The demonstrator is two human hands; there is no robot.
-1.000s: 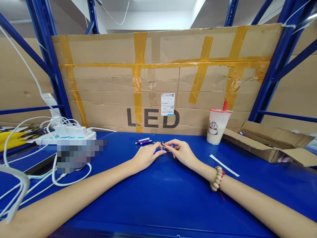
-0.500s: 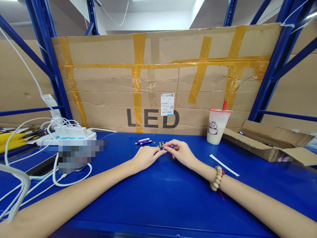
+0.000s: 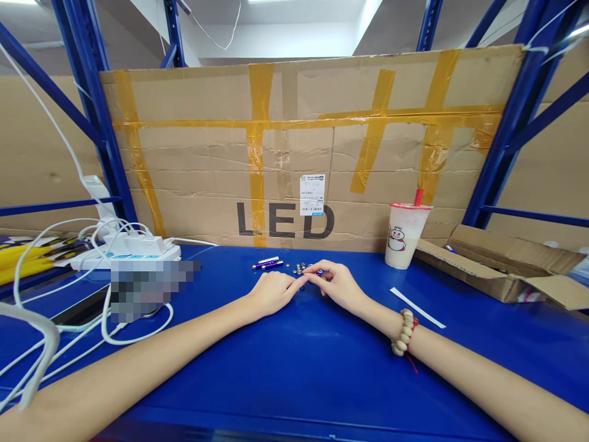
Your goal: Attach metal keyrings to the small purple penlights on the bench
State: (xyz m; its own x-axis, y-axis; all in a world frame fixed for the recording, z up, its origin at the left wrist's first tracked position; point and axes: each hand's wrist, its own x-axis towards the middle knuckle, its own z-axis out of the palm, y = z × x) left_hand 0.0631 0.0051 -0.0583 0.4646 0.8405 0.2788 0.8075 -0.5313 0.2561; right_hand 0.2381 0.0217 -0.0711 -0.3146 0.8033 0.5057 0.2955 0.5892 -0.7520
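Note:
My left hand (image 3: 275,292) and my right hand (image 3: 338,286) meet at their fingertips over the middle of the blue table (image 3: 285,368). The fingers of both are drawn together; anything between them is too small or hidden to make out. Just behind the fingertips lie several small silvery round pieces (image 3: 300,269), partly covered by my right hand. Left of these pieces, purple metallic pen-like tubes (image 3: 271,265) rest side by side on the table. A beaded bracelet (image 3: 402,332) circles my right wrist.
On the left are a white power strip (image 3: 133,248), cables and a dark phone-like object (image 3: 85,307). A drink cup (image 3: 401,239), a white strip (image 3: 416,307) and an open cardboard box (image 3: 488,264) are on the right. A large cardboard sheet (image 3: 211,159) stands behind.
The fingertips of my left hand have drawn slightly closer together, against those of my right hand. The camera view has shifted a little.

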